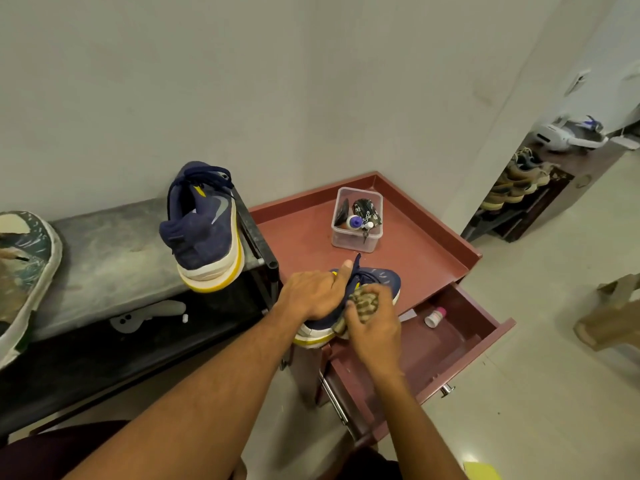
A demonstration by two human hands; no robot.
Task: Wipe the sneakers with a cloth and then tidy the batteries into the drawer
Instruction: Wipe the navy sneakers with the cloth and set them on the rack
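My left grip (313,296) holds the sneaker (381,277) by its top at the tabletop (304,237) front edge. It looks light and bendy. My right grip (374,329) squeezes the soft cloth (365,301).

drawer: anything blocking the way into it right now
Partly. The drawer is pulled open, but the sneaker held by the left hand and the right hand with the cloth cover its left end in this view. A small bottle lies inside.
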